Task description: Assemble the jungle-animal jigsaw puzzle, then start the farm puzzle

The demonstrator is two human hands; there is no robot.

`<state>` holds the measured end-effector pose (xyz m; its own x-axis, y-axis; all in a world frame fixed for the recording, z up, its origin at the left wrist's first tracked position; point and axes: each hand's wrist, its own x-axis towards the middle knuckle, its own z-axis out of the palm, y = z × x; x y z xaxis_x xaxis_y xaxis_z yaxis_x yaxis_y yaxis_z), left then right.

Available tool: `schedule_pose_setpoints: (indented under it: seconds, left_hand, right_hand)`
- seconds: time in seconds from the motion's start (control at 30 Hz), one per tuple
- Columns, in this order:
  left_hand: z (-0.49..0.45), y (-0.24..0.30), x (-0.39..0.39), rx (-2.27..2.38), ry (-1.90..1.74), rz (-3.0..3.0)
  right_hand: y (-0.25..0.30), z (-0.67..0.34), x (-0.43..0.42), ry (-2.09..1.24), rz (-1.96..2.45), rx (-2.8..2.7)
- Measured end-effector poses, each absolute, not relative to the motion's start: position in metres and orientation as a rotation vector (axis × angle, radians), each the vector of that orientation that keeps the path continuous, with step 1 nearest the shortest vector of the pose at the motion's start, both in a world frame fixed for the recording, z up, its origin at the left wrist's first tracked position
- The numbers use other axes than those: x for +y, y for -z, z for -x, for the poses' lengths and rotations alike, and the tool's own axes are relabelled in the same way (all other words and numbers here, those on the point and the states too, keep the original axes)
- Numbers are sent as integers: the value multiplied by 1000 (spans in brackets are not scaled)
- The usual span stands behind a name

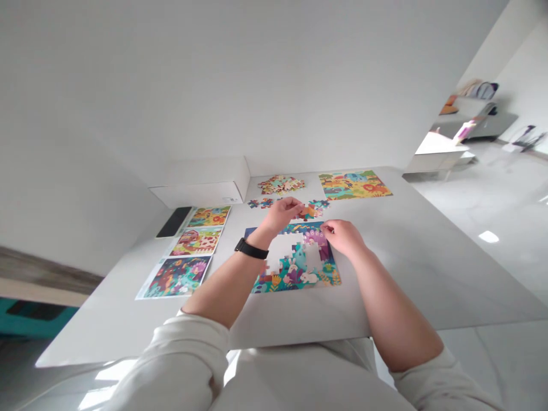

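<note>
A partly assembled jigsaw puzzle (295,277) lies in front of me, with white gaps in its middle and left part; rabbits and plants show on it. My left hand (282,214), wearing a black watch (252,249), is over the far side of the puzzle, beside loose puzzle pieces (311,212). Its fingertips are pinched together, and whatever they hold is too small to make out. At the puzzle's upper right edge is my right hand (345,236), fingers curled in and closed. I cannot see what lies between them.
Behind the loose pieces is a heap of puzzle pieces (281,184). An animal puzzle (356,184) lies at the far right. Printed pictures (177,277) and a black phone (174,222) are on the left, near a white box (197,193) by the wall.
</note>
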<state>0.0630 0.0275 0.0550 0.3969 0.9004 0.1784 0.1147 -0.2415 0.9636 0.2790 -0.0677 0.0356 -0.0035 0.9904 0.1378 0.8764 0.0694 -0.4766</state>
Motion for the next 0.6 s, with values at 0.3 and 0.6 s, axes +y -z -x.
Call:
schedule_pose_setpoints:
  seconds: [0.3,0.6]
  left_hand:
    - [19,-45,-43,996,-1030,-1512]
    - [37,-33,-57,991,-1052,-1575]
  right_hand:
    - [-39,-257,-66,-690,1486,-1722]
    - [-42,-200,-66,-982,1244,-1774]
